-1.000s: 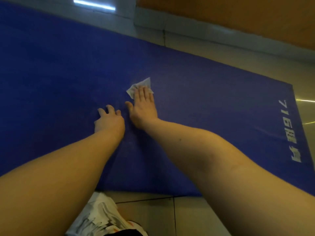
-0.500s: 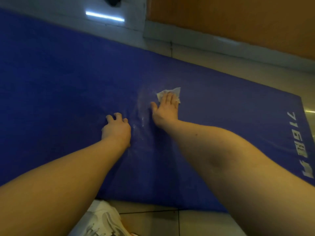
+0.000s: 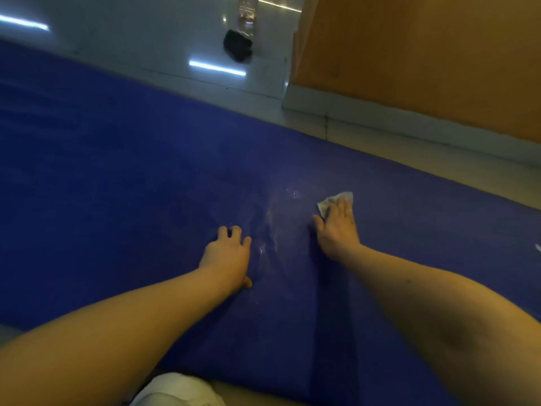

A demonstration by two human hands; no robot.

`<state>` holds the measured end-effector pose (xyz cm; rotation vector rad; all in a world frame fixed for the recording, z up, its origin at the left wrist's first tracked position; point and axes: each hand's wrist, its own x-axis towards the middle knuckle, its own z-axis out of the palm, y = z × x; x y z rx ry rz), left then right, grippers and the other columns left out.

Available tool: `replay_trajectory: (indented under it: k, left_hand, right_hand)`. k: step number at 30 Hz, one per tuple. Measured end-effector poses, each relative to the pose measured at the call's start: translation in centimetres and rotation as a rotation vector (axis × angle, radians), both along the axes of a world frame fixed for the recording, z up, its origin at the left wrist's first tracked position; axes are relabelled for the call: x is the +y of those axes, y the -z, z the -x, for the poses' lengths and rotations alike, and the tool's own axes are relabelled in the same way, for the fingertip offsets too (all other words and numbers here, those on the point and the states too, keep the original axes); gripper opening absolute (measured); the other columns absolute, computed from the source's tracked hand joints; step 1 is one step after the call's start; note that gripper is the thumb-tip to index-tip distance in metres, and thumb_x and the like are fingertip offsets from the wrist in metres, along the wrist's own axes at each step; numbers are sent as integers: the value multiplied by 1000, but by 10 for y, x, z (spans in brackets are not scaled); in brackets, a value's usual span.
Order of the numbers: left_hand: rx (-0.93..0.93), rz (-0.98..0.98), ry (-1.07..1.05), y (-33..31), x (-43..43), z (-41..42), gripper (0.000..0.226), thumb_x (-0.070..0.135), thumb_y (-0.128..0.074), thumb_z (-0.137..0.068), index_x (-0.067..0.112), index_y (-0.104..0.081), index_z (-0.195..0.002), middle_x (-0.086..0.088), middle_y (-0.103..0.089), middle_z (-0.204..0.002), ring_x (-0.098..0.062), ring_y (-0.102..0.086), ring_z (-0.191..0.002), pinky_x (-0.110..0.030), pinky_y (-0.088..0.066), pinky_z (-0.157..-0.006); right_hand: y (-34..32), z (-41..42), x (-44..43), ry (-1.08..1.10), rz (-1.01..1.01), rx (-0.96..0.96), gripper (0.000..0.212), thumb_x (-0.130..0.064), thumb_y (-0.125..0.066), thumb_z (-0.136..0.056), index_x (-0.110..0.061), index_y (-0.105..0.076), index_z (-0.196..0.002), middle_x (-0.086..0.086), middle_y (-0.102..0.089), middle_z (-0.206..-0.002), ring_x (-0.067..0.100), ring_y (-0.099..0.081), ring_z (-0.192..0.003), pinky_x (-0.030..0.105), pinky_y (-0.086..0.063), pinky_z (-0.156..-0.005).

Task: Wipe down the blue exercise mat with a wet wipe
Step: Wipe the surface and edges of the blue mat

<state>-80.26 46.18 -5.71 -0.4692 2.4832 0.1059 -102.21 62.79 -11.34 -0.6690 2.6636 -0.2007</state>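
On the tiled floor lies the blue mat, filling most of the view. Right hand lies flat, fingers straight, pressing the white wipe against the mat right of centre; the wipe shows beyond the fingertips. Left hand rests on the mat just beside, fingers spread and loosely bent, grasping nothing. Between the hands runs a wet sheen. Beyond the mat's far edge, a clear bottle and a dark lump sit near an orange wall.
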Motion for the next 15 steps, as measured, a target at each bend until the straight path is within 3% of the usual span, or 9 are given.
replay_trajectory:
  k: [3, 6, 9, 15]
  left_hand:
    - [-15, -4, 107, -3, -13, -6, 102, 63, -63, -88, 21, -6, -161, -12, -3, -165, -40, -10, -150, -44, -49, -102]
    - [-2, -63, 198, -10, -33, -11, 81, 53, -56, -96, 23, -16, -160, -9, -7, -166, -35, -15, -149, -45, -47, -105]
    - [-7, -160, 275, -23, -60, -26, 63, 42, -49, -102, 29, -25, -158, -1, -11, -167, -25, -20, -148, -43, -44, -108]
    - [-166, -117, 325, -60, -110, -68, 59, 34, -48, -104, 35, -24, -158, 6, -5, -168, -21, -23, -149, -42, -44, -109]
  right_hand:
    - [-1, -20, -22, 3, -49, -18, 83, -57, -24, -104, -3, 4, -160, 13, 8, -169, 28, 10, -155, 45, 3, -126]
    - [-3, -59, -59, -61, -79, -46, 82, -58, -20, -104, -3, 7, -159, 13, 14, -168, 29, 15, -154, 45, 8, -125]
    - [-7, -104, -101, -199, -49, -100, 81, -56, -22, -105, -4, 7, -160, 13, 16, -168, 29, 18, -154, 45, 8, -125]
    - [-30, -140, -137, -370, -183, -147, 80, -47, -32, -107, -1, 8, -159, 17, 13, -167, 36, 14, -154, 48, 3, -126]
